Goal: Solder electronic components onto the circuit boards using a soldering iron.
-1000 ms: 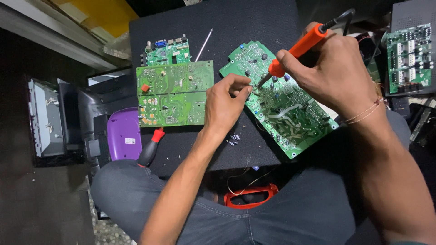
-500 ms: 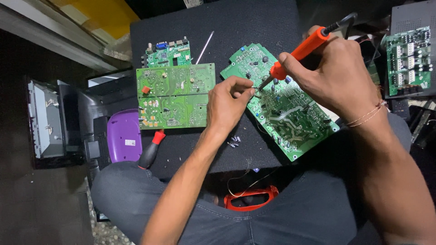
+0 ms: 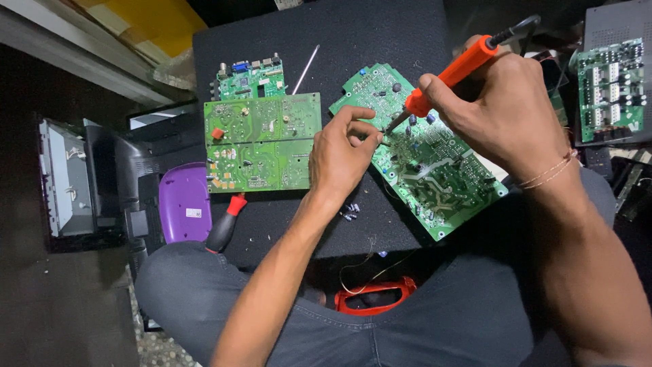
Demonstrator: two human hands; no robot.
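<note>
Leftmost, a grey metal chassis [image 3: 68,173] stands on edge beside a purple case [image 3: 185,202], and a screwdriver with a red-and-black handle [image 3: 224,228] lies at the near left edge of the black counter [image 3: 353,41]. On the counter lies a rectangular green circuit board [image 3: 261,143], with a smaller green board with connectors [image 3: 248,76] just behind it and a thin metal rod [image 3: 305,69] lying beside that one.

Next comes the left hand [image 3: 339,153], resting on the counter between the two boards; its fingers [image 3: 363,129] are pinched narrow at the edge of the large green circuit board [image 3: 435,163], which lies tilted across the counter's right part. Whether they grip anything small cannot be told. A few small loose components [image 3: 351,212] lie near the wrist.

Over this board the right hand [image 3: 496,115] has its fingers wrapped around an orange-handled soldering iron [image 3: 451,71], the tip down on the board just beside the left fingertips. Below, a red-rimmed object [image 3: 375,298] lies between the person's legs. Far right sits another green board [image 3: 611,88].
</note>
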